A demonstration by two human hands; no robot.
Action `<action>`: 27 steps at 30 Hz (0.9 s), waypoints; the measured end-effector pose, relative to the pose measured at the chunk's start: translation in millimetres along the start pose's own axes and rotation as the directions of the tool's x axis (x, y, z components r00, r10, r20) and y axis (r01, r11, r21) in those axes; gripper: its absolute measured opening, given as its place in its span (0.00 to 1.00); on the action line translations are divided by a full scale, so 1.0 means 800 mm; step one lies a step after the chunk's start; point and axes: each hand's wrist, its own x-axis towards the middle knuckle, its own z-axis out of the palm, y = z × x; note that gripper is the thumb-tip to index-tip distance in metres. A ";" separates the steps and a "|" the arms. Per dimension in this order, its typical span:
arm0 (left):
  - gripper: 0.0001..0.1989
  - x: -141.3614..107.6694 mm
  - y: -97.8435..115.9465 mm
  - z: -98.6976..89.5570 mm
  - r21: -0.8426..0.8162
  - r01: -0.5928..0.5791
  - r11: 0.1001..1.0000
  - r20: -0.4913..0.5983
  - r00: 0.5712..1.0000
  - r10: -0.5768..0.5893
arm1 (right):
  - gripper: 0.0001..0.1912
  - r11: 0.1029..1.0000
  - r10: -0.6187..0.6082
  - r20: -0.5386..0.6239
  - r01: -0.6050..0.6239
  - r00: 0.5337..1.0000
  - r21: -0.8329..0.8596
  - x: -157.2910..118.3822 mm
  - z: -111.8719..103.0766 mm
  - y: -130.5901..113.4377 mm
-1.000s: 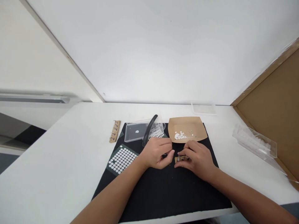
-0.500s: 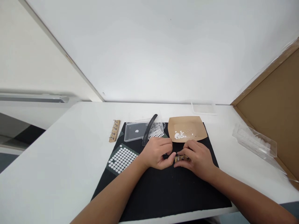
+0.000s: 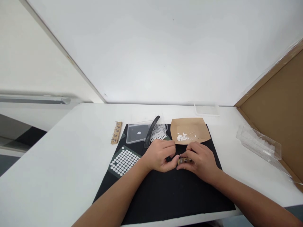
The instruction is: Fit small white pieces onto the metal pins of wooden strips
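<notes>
My right hand (image 3: pixel 201 160) holds a small wooden strip with metal clips (image 3: pixel 186 160) between thumb and fingers, over the black mat (image 3: pixel 175 195). Beside the strip's left end is my left hand (image 3: pixel 163 156), its fingers curled and its thumb tip close to the strip; whether anything small is pinched there cannot be made out. A green sheet of white round stickers (image 3: pixel 124 160) lies left of my left forearm. Just beyond my hands stands a brown paper tray (image 3: pixel 205 130) with small white pieces in it.
A black curved file (image 3: pixel 151 131) lies across an open clear box (image 3: pixel 132 134) of clear pieces. Another wooden clip strip (image 3: pixel 116 133) lies on the white table (image 3: pixel 59 157). Clear containers (image 3: pixel 260 143) sit at right by a cardboard panel (image 3: pixel 279 104); a clear lid (image 3: pixel 207 109) is behind the tray.
</notes>
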 end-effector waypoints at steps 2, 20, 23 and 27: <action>0.12 0.000 0.000 0.000 0.006 0.000 1.000 -0.003 1.000 0.000 | 0.19 1.000 -0.002 0.002 0.002 1.000 0.000 0.000 0.001 0.001; 0.11 0.000 0.003 0.001 0.088 -0.009 0.996 -0.026 1.000 0.011 | 0.22 1.000 -0.005 0.074 0.007 0.997 -0.028 0.001 0.003 0.006; 0.11 -0.001 0.002 0.000 0.153 0.028 0.988 -0.098 0.995 -0.013 | 0.24 1.000 -0.007 0.083 0.009 0.997 -0.014 0.002 -0.001 0.007; 0.09 0.000 0.000 0.000 0.200 0.160 0.967 -0.263 0.959 -0.105 | 0.26 0.999 -0.029 0.067 0.028 0.997 0.027 0.002 -0.007 0.007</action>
